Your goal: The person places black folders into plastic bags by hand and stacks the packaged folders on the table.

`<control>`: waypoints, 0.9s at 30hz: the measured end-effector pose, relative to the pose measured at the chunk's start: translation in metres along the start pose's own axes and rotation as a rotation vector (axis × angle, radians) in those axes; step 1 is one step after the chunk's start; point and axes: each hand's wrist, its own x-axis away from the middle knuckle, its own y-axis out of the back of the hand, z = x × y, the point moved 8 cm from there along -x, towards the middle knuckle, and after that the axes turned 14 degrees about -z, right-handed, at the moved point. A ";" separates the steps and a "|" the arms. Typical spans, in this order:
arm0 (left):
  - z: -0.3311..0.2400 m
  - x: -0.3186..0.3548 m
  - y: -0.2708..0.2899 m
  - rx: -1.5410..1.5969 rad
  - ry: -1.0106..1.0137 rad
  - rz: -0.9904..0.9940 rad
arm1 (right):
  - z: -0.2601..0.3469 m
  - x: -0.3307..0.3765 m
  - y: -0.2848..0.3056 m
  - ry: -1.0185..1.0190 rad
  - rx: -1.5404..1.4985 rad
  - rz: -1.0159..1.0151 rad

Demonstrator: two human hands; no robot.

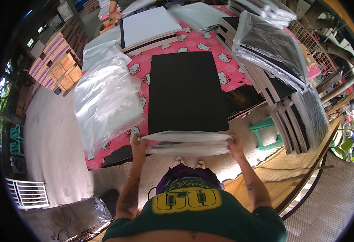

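Note:
A large black board lies flat on a table with a pink patterned cover. At its near edge, a clear plastic bag stretches between my two hands, its mouth along the board's edge. My left hand pinches the bag's left corner. The right corner is gripped by the fingers of my right hand. Left of the board rests a loose pile of clear plastic bags. Whether the board's near edge is inside the bag is hard to make out.
A stack of boards with a white top sheet sits at the far end. Bagged boards pile up on the right, above a green stool. Wooden crates stand at left. Another person's hand shows at the far edge.

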 end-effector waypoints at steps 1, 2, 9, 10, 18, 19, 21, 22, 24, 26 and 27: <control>-0.003 0.005 -0.005 -0.160 -0.051 -0.095 | 0.011 -0.004 0.005 0.124 0.100 -0.168; 0.006 0.000 0.000 -0.306 -0.251 -0.195 | 0.020 -0.004 -0.001 0.169 0.175 -0.246; -0.001 -0.005 -0.012 -0.273 -0.258 -0.167 | 0.047 -0.009 -0.014 0.460 0.220 -0.470; -0.025 0.006 -0.009 -0.151 -0.233 -0.210 | 0.055 -0.004 -0.012 0.392 0.151 -0.452; -0.131 0.017 0.020 0.440 0.048 0.359 | 0.181 0.027 0.009 0.368 -0.204 0.214; -0.161 0.024 0.035 0.502 0.033 0.435 | 0.220 0.047 0.011 0.325 -0.474 0.286; -0.187 -0.016 0.066 0.559 0.071 0.118 | 0.293 0.072 0.007 0.267 -0.953 0.446; -0.242 -0.002 0.046 0.845 0.023 0.363 | 0.321 0.074 0.008 0.261 -1.166 0.505; -0.322 0.005 0.026 1.180 -0.040 0.518 | 0.360 0.043 0.017 0.411 -1.169 0.502; -0.356 -0.046 0.013 1.263 -0.102 0.575 | 0.395 0.003 0.005 0.381 -1.215 0.456; -0.358 -0.075 0.010 1.285 -0.161 0.702 | 0.410 -0.009 -0.009 0.347 -1.262 0.490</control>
